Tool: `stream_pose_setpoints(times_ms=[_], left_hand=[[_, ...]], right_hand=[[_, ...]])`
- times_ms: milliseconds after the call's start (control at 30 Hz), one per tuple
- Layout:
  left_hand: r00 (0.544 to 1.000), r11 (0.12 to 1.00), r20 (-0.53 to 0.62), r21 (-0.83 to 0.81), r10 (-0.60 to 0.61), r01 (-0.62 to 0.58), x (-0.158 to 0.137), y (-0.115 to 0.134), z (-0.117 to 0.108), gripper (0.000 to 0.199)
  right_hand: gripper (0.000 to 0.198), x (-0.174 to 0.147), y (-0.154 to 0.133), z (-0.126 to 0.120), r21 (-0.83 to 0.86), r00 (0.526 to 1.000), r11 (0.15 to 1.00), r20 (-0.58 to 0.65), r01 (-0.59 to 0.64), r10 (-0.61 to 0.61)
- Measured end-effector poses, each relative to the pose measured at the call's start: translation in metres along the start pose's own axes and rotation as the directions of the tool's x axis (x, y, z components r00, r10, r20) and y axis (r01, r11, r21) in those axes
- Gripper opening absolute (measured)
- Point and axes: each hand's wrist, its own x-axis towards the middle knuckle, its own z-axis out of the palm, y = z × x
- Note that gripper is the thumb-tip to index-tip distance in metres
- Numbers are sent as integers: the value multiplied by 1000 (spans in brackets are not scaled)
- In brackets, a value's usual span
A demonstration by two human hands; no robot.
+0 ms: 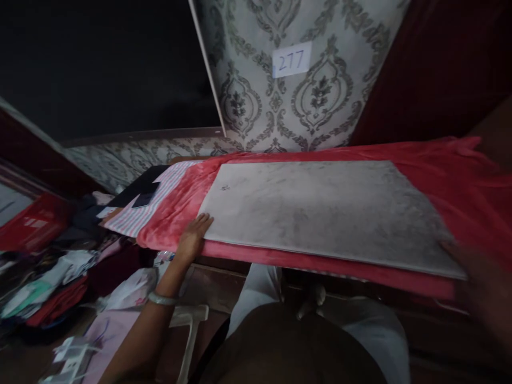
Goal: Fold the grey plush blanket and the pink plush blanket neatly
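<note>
A long grey mat with mottled patches lies flat over a red plush blanket. At the mat's left near corner is my left hand, its fingers closed together over the edge. My right hand is at the mat's right near corner, touching or very close to it. Motion blur and shadow smear its fingers, so I cannot make out their shape. A small dark mark shows near the mat's upper left corner.
Left of the blanket, a phone rests on a striped cloth. A large black screen hangs behind, beside a paper marked 277. Clothes, a red box and a plastic bag crowd the lower left.
</note>
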Motion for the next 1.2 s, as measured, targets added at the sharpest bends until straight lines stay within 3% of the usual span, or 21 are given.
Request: stream_pose_setpoints(times_ms=[233,367,533,633,733,800,833,900,933,1033,1100,1200], left_hand=[[1000,993,-5,-114,0,-1,-2,-32,13,78],[999,993,-35,-110,39,-43,-5,-48,13,70],[999,982,-21,-180,50,-53,-10,-51,2,58],[1000,957,-22,-289,-1,-5,-15,-47,-13,53],[980,931,-61,-330,-188,158,-13,-36,-28,53],[958,923,-102,-313,-268,225,1,-20,-34,51],[960,930,-121,-302,-254,208,12,-7,-35,50],[985,957,-155,-288,-72,25,40,26,-35,50],[989,958,-144,-280,26,-66,57,46,-33,52],[961,930,-36,-245,275,-275,104,112,-22,60],[923,906,54,-219,381,-361,126,150,-11,64],[891,911,208,-178,405,-373,137,182,12,68]], right_hand=[[79,0,-23,-7,109,998,992,7,-64,64],[69,3,-22,-8,122,997,990,14,-71,70],[50,2,-24,-22,176,991,976,58,-129,120],[44,-7,-17,-41,223,978,956,129,-189,164],[43,-10,-20,-58,132,938,929,88,-346,336],[47,2,-38,-61,66,928,926,8,-372,372],[50,13,-53,-59,61,949,947,-13,-315,316],[52,44,-92,-45,121,997,990,1,-78,78],[53,62,-114,-34,138,999,990,26,28,-32],[59,112,-178,6,125,949,964,187,233,-254],[60,132,-209,32,66,900,961,339,269,-275],[60,135,-230,61,7,820,954,509,298,-260]])
